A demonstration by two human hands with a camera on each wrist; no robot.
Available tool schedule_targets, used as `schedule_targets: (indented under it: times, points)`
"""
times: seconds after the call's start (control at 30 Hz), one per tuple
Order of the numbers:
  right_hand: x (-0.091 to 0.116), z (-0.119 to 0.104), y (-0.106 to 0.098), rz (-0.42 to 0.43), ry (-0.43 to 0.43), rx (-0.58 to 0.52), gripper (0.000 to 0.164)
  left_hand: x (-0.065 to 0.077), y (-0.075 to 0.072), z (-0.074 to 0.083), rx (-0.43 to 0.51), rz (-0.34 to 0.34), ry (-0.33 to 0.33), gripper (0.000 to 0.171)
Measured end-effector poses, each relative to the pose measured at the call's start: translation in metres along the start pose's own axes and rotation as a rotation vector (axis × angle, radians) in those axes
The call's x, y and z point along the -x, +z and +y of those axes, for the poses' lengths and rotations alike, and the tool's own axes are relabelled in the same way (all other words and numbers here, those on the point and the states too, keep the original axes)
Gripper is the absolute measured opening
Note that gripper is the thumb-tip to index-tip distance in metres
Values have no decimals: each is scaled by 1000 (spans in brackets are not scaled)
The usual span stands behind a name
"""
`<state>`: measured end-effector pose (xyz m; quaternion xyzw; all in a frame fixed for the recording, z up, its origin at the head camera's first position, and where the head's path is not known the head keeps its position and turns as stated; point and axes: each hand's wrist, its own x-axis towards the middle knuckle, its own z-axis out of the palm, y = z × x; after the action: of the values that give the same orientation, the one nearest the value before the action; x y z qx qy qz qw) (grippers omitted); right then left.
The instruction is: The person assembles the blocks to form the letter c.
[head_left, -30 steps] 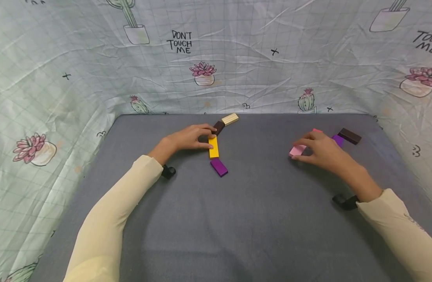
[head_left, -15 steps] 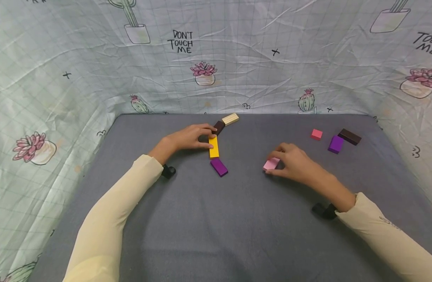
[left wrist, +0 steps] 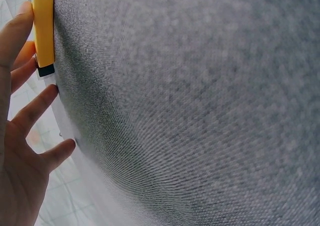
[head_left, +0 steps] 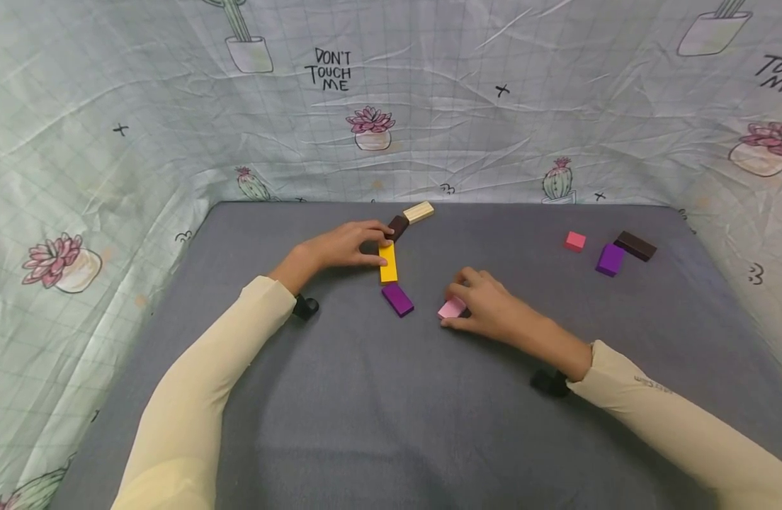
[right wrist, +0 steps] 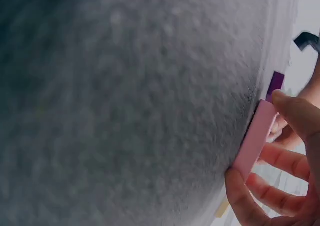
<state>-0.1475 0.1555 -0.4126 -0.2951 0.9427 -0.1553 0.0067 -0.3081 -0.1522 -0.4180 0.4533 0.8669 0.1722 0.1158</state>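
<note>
In the head view my right hand (head_left: 486, 304) holds a pink wooden block (head_left: 451, 308) low over the grey table. The right wrist view shows this pink block (right wrist: 255, 138) pinched end to end between thumb and a finger. My left hand (head_left: 346, 244) touches a yellow block (head_left: 388, 265) with its fingertips, the fingers loosely spread. In the left wrist view thumb and fingers lie along one side of the yellow block (left wrist: 44, 25). A dark brown block (head_left: 397, 227) and a pale wood block (head_left: 419, 212) continue the line behind it; a purple block (head_left: 398, 299) sits at its near end.
At the right back lie a small coral-pink block (head_left: 574, 241), another purple block (head_left: 610, 260) and a long dark brown block (head_left: 635, 246). A grey cloth covers the table (head_left: 365, 425). Printed fabric (head_left: 455, 106) hangs behind and at both sides.
My right hand has carried the pink block leftward from beside the coral-pink block, close to the purple block in the line. The left hand stays at the yellow block.
</note>
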Motion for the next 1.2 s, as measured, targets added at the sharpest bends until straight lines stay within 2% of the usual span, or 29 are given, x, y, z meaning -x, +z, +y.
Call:
schedule_targets:
  times: [0.1, 0.17, 0.23, 0.4, 0.5, 0.6, 0.97, 1.2]
  points:
    - [-3, -2, 1, -37, -2, 2, 45, 0, 0, -1, -6, 0, 1, 47]
    - [-2, 1, -2, -56, -39, -2, 45, -1, 0, -2, -13, -2, 2, 47]
    - [-1, 7, -6, -70, -126, 6, 41, -1, -1, -2, -15, -4, 0, 47]
    - [5, 24, -15, -58, -410, 52, 34, -1, -3, -1, -23, -9, -10, 48]
    - [5, 31, -14, -48, -501, 52, 36, 0, -4, -1, -26, -12, -17, 49]
    - [3, 32, -13, -56, -524, 50, 38, 0, -4, 0, -27, -17, -21, 50]
    - [0, 16, -6, -123, -496, 70, 38, -1, -3, 0, -12, -16, -26, 48]
    - [-1, 3, -2, -120, -482, 74, 41, -1, -3, 0, -11, -22, -40, 49]
